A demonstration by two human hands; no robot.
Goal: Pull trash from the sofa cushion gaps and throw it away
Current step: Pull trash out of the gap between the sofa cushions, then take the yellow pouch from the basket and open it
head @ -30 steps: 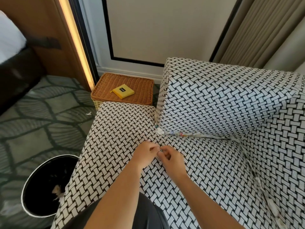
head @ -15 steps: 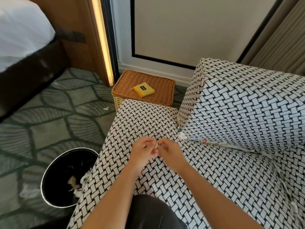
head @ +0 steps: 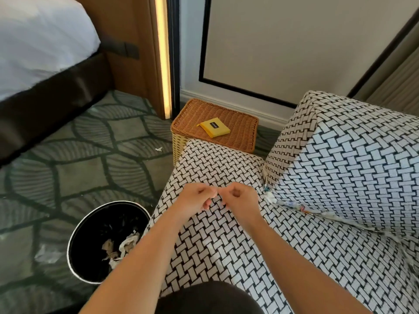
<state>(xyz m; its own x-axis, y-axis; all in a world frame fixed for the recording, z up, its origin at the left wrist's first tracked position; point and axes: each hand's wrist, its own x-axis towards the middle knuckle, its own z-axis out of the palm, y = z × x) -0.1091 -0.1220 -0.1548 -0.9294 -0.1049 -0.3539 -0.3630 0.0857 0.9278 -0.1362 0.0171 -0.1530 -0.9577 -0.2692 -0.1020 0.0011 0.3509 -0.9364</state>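
My left hand (head: 195, 198) and my right hand (head: 240, 198) meet fingertip to fingertip above the black-and-white woven seat cushion (head: 226, 250). Both are curled shut on a tiny pale scrap that is almost hidden between them. More trash (head: 294, 206), white and coloured wrappers, is wedged in the gap under the back cushion (head: 351, 166), just right of my right hand. The round black trash bin (head: 118, 202) stands on the carpet to the left of the sofa, with crumpled paper inside.
A wicker basket (head: 238, 137) with a yellow pouch (head: 214, 127) on its lid stands behind the seat. A bed (head: 34, 53) is at far left. Small scraps (head: 158, 149) lie on the patterned carpet, and a clear wrapper (head: 47, 253) lies left of the bin.
The view has swung left and down, so the bin and bed show more. My hands stayed together over the seat, working the small scrap between their fingertips.
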